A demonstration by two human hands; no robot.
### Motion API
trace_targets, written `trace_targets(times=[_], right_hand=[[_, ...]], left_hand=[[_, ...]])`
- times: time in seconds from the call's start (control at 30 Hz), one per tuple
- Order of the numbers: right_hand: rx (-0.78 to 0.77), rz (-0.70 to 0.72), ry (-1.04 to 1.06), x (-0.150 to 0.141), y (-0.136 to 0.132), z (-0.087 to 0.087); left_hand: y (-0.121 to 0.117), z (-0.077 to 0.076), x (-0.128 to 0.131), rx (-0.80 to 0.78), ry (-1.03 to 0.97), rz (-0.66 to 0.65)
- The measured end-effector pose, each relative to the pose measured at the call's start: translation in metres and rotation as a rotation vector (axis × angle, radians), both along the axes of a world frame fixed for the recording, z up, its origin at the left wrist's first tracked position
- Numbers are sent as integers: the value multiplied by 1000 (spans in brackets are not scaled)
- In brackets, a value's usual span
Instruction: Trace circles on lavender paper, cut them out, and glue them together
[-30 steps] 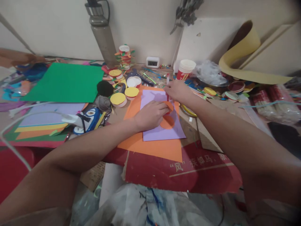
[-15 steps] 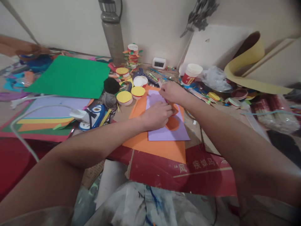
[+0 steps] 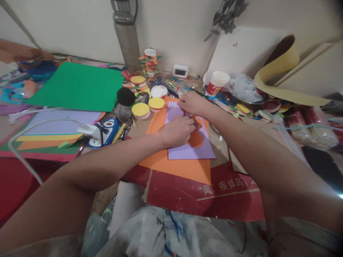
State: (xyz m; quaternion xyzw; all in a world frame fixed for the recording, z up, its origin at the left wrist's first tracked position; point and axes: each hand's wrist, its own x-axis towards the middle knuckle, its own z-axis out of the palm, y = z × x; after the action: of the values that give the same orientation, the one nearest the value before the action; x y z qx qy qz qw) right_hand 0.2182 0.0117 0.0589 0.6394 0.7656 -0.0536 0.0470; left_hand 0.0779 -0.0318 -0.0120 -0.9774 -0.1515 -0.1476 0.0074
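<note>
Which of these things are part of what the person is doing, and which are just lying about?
Seemingly in use: pen in right hand; round piece at left hand; purple sheet; orange sheet beneath.

Apparently just lying about: green sheet; bottle; clock; cups; black ball.

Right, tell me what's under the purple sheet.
The purple sheet lies on a larger orange sheet, which shows past its left and lower edges. Anything between the two is covered and can't be seen.
</note>
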Motion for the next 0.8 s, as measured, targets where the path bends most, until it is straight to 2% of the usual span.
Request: trace_targets(times=[0.1, 0.3, 0.57, 0.8], right_hand=[[58, -91, 150, 14, -2, -5], [59, -243, 448, 43, -15, -14], [154, -415, 647, 67, -40, -27], [276, -349, 663, 77, -67, -37]], left_hand=[[0, 1, -1, -53, -4, 2], [-2, 6, -1, -57, -21, 4], [1, 3, -2, -47, -40, 5], [2, 6, -3, -61, -21, -3]])
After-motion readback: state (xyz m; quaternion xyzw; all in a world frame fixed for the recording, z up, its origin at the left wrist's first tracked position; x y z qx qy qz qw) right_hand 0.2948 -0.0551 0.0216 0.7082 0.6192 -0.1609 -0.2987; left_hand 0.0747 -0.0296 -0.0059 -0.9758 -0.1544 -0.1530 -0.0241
